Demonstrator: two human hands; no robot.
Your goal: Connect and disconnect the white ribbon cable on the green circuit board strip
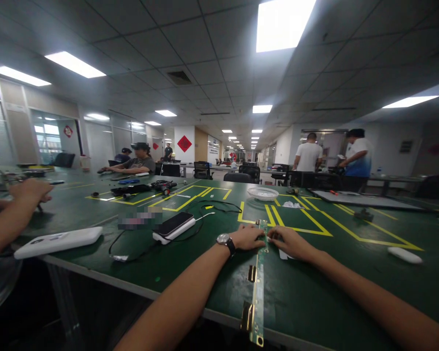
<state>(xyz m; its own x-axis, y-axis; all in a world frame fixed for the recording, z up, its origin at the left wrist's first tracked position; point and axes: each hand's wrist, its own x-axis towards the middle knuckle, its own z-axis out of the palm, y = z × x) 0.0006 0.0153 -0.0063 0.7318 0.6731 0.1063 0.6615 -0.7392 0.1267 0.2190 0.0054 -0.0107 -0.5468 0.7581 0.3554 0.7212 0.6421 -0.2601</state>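
Note:
A long, narrow green circuit board (259, 287) lies lengthwise on the green table, its near end reaching past the front edge. Dark, shiny connector pieces stick out from its left side. My left hand (248, 237), with a watch (225, 240) on the wrist, rests at the left side of the board's far part, fingers bent and closed against it. From the right, my right hand (289, 242) touches the same part with bent fingers. Its fingertips are too small to show what they pinch. Beneath my right hand is a small white piece (284, 255).
Left of my hands are a phone on a white block (173, 227) and black cables. A white case (60, 241) lies farther left, near another person's hand (31, 192). A white basket (263, 194) stands behind; a white object (405, 255) lies right.

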